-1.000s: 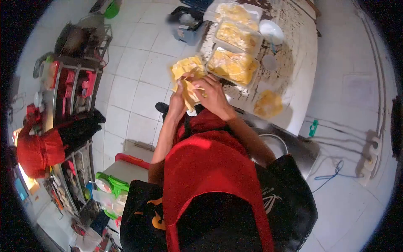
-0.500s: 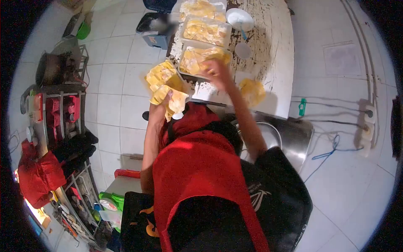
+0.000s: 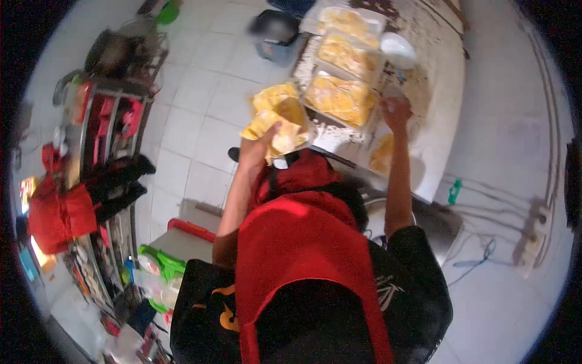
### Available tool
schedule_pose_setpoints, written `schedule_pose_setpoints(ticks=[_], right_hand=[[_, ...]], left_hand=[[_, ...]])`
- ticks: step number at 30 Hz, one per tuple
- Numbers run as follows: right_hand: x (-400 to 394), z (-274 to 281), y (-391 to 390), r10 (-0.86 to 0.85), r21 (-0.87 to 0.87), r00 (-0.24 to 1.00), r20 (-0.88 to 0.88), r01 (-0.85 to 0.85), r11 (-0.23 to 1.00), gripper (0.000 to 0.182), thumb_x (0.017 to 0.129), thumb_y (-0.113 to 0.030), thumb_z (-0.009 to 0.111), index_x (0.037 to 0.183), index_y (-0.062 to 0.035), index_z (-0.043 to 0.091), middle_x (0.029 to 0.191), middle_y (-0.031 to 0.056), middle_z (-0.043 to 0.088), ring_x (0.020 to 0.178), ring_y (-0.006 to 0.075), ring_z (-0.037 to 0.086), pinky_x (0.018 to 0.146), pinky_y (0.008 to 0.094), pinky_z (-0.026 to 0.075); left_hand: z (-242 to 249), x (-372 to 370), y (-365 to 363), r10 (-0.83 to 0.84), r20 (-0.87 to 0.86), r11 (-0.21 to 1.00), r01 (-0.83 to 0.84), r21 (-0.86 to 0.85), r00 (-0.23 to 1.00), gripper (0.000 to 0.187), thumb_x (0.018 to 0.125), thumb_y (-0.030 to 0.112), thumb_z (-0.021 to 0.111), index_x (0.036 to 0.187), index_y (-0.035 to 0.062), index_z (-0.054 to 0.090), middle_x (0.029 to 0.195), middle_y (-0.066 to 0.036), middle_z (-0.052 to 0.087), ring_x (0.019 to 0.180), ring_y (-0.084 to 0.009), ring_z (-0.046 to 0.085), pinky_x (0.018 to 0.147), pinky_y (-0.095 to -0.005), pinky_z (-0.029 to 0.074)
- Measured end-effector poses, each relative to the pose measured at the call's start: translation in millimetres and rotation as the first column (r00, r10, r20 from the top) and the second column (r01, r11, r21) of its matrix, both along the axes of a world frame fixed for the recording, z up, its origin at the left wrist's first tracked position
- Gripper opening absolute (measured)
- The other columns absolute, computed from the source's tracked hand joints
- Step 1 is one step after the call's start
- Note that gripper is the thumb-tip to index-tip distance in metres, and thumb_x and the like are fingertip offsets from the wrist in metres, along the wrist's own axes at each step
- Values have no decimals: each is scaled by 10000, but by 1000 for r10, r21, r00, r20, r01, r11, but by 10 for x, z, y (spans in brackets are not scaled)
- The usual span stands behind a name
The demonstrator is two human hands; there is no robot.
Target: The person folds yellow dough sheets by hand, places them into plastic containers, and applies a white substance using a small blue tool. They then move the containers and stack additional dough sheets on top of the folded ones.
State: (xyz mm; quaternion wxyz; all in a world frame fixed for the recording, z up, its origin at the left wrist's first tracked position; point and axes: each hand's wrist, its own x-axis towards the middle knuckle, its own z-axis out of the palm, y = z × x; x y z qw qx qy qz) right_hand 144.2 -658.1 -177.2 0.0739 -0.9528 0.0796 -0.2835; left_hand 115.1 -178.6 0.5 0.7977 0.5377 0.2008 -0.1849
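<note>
Thin yellow dough sheets, pale and floury in places, are in my left hand, its thumb lying across them. Just behind the sheets, a clear tub with more folded yellow pieces stands at the table's corner. My right hand reaches over the table, fingertips right at a small whitish round dish; its fingers are blurred. Between the hands stands a clear tray filled with floury yellow folded pieces. A loose yellow stack lies near my right forearm.
Two more filled trays, a nearer one and a farther one, line the worn white table. Beyond my right hand is a white bowl. A dark bin stands on the floor; a rack is at left.
My right hand has moved from over the nearest tray to the small round dish on its right. My left hand still holds the yellow sheets. The whole view has shifted and turned.
</note>
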Motion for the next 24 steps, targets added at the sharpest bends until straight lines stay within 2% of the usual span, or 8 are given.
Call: schedule_pose_setpoints(ticks=[1,2,7,8,13,16,22,24], right_hand=[[18,-24,-57,107,-255,986,125,-72,964,204,827,-400,753,967,-256,719,1245,98,613,1230,352,504,981,541,409],[-16,673,422,-25,133,999,46,19,991,237,829,-359,763,1002,-207,706,1251,112,601,1234,354,502,1003,529,405],[-103,1890,1881,471,426,882,7,-429,796,369,833,-298,772,1145,-118,690,1462,187,421,1350,351,391,1150,473,274],[-207,2132,2240,518,535,845,-129,-381,754,375,826,-124,751,1194,-112,683,1510,164,372,1387,352,352,1138,451,306],[-211,2381,2893,778,514,627,-37,-656,553,409,875,-315,724,1249,-156,674,1518,182,350,1421,343,311,1160,456,244],[-165,2248,2896,789,669,614,-10,-582,462,429,885,-314,711,1268,-128,659,1524,161,345,1420,340,308,1160,441,246],[-229,2117,2950,759,816,651,29,-453,358,449,837,-73,757,1262,-34,619,947,74,708,960,154,668,893,314,513],[-261,2049,3007,653,973,752,90,-205,102,398,855,-10,727,1235,3,610,975,80,706,957,136,668,879,284,518]], left_hand=[[25,-10,6,-8,34,1000,7,24,999,371,869,116,756,1187,-16,619,1075,-88,696,927,-162,672,801,-304,557],[52,-18,14,-19,64,999,16,46,998,392,865,137,761,1192,-19,612,1091,-102,691,951,-173,670,812,-309,554],[266,21,-6,-92,61,968,75,239,994,334,866,133,770,1143,-11,652,1043,-60,704,897,-123,659,766,-278,538],[273,31,-38,-123,52,959,106,262,991,333,868,126,765,1149,-12,650,1046,-58,703,898,-117,655,769,-279,537],[186,13,-50,-179,171,962,136,235,969,328,873,116,755,1160,-4,649,1051,-56,702,905,-107,649,773,-274,535],[212,-8,-2,-166,231,964,109,244,959,323,882,136,752,1151,-10,647,1031,-54,702,887,-106,644,757,-268,534],[227,-6,83,-37,150,991,17,132,988,340,916,174,720,1180,-16,623,1061,-64,688,923,-126,646,785,-284,540],[218,-8,80,23,100,998,-29,53,995,344,927,179,706,1195,-16,614,1081,-69,682,944,-133,646,801,-290,540]])
